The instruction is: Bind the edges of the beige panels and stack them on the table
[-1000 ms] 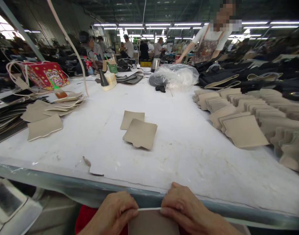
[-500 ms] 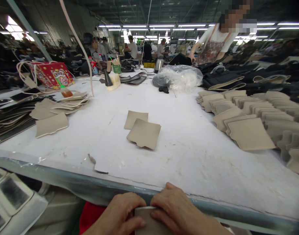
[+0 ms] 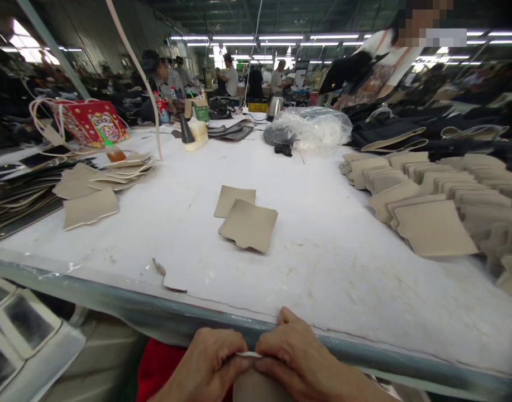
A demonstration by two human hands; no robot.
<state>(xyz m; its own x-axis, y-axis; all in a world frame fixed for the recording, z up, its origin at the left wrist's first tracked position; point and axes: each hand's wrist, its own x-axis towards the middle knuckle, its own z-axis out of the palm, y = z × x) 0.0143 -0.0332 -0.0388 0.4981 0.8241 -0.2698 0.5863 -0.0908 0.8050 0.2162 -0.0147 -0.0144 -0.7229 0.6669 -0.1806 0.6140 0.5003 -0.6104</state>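
Just below the table's front edge, my left hand (image 3: 211, 360) and my right hand (image 3: 295, 354) pinch the upper edge of a beige leather piece (image 3: 258, 385) between thumbs and fingers. The two hands are close together, thumbs almost meeting on its near face. Its lower part runs out of the picture. Beyond them, two small stacks or pieces of similar beige leather lie overlapping on the white tabletop: a front one (image 3: 249, 226) with a notched edge, and a back one (image 3: 234, 198) partly covered by it.
Rows of beige pieces (image 3: 435, 226) fan out at right; more beige pieces (image 3: 90, 209) and dark panels (image 3: 17, 195) lie left. A clear plastic bag (image 3: 314, 128), glue bottle (image 3: 113, 151) and red bag (image 3: 90, 123) stand farther back. A co-worker (image 3: 381, 67) bends over black goods.
Both thumbs have moved up to the top edge of the beige piece, and the hands are slightly closer together. The co-worker at the back right has lifted something black.
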